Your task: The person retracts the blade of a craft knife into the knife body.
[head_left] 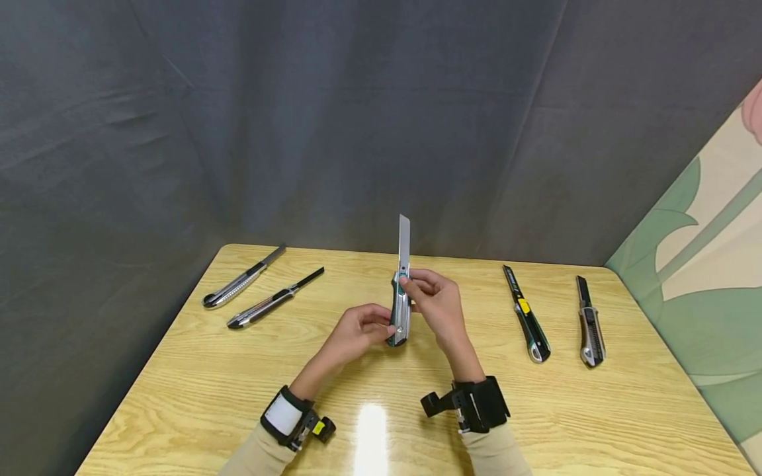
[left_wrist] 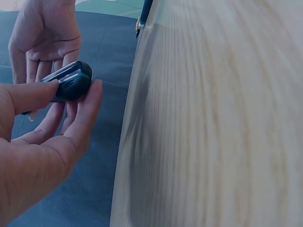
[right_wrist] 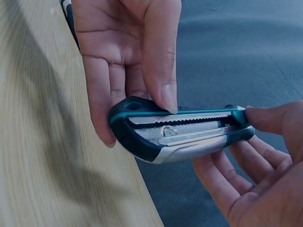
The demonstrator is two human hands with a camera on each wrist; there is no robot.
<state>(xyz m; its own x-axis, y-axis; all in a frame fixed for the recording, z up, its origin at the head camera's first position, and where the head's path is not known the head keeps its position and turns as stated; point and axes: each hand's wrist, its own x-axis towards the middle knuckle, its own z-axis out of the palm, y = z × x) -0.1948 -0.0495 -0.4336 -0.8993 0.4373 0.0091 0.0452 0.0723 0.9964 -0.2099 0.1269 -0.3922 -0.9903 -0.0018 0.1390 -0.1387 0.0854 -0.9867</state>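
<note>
A silver, black and teal utility knife (head_left: pixel 400 316) is held up over the middle of the table between both hands, its long blade (head_left: pixel 405 235) extended and pointing away. My left hand (head_left: pixel 359 332) pinches the rounded rear end of the handle. Higher up, my right hand (head_left: pixel 438 305) grips the front of the handle, with the thumb on the slider. In the right wrist view, the knife's handle (right_wrist: pixel 189 137) shows a toothed slot and a screw, with the left thumb (right_wrist: pixel 163 80) on its edge. The left wrist view shows the dark butt end (left_wrist: pixel 78 85) between thumb and fingers.
Two silver utility knives (head_left: pixel 238 285) (head_left: pixel 264 309) lie at the left of the wooden table (head_left: pixel 286 377), blades out. On the right lie a black-green knife with a yellow slider (head_left: pixel 526 317) and a brown-grey knife (head_left: pixel 591 334). A dark curtain (head_left: pixel 369 132) hangs behind.
</note>
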